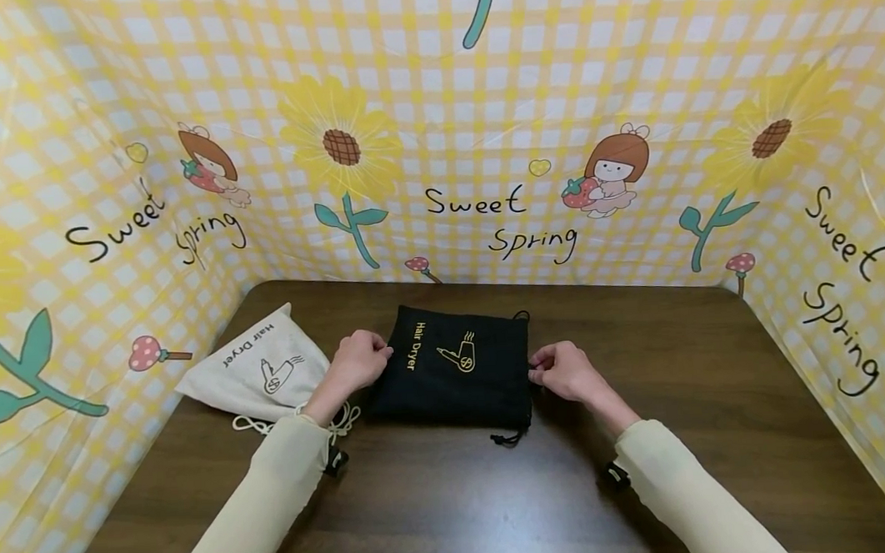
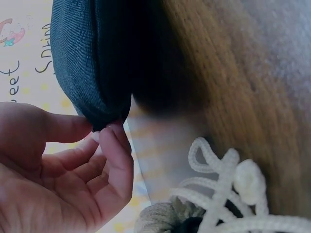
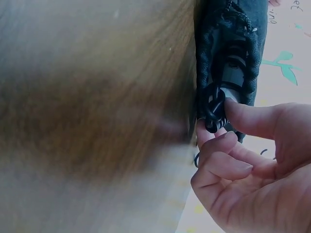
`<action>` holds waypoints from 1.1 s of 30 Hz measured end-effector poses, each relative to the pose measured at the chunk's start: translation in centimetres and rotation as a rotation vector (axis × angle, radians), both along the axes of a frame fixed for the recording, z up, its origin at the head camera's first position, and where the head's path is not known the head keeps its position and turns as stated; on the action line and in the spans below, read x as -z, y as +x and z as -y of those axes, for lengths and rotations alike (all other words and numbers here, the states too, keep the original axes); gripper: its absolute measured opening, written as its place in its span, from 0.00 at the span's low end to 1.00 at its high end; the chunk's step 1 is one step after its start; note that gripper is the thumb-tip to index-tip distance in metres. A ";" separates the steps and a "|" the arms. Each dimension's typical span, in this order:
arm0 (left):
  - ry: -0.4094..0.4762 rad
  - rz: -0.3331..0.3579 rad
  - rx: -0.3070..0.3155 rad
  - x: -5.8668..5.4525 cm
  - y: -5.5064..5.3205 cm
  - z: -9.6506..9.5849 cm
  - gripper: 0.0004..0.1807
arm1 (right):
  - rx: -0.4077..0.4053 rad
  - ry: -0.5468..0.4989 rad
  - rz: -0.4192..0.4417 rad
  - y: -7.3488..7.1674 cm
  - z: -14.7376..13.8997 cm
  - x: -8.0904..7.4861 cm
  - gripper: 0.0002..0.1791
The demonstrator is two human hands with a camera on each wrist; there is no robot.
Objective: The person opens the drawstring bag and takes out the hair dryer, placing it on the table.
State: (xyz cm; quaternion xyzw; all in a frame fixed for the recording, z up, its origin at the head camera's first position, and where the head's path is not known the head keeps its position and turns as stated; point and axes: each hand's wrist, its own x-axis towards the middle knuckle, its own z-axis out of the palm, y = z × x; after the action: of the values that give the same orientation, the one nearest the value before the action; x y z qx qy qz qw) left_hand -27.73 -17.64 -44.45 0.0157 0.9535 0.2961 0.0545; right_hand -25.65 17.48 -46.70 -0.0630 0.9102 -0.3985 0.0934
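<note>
White bag (image 1: 230,379) on desk (image 1: 718,379), left of black bag (image 1: 434,398), partly hidden by left arm (image 1: 280,477); checked cloth (image 1: 463,100) behind. Black bag bulges, gold print (image 1: 465,362) up, mouth agape rightward; left grip (image 1: 358,360) pinches its closed end, right grip (image 1: 568,373) a black cord (image 3: 215,109) at the mouth.

In the head view we look forward and down over the table (image 1: 717,362); in both wrist views, closer and turned sideways, we face opposite ends of the bag (image 1: 479,391), which all three share.
</note>
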 end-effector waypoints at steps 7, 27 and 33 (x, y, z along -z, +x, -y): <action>0.011 -0.005 -0.022 0.1 -0.1 -0.1 0.11 | -0.012 0.005 -0.010 0.1 0.0 0.0 0.10; -0.021 -0.005 -0.040 -0.1 0.0 -0.2 0.11 | -0.048 0.032 0.011 0.1 -1.2 0.0 0.16; -0.024 -0.005 -0.030 -0.2 0.0 -0.2 0.12 | -0.101 0.047 -0.013 0.0 -1.0 -0.1 0.19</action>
State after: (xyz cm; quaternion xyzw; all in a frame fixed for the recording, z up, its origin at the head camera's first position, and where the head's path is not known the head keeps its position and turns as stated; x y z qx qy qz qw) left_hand -27.75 -17.43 -44.27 0.0015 0.9572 0.2855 0.0479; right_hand -25.67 18.49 -46.59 -0.1093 0.9155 -0.3715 0.1087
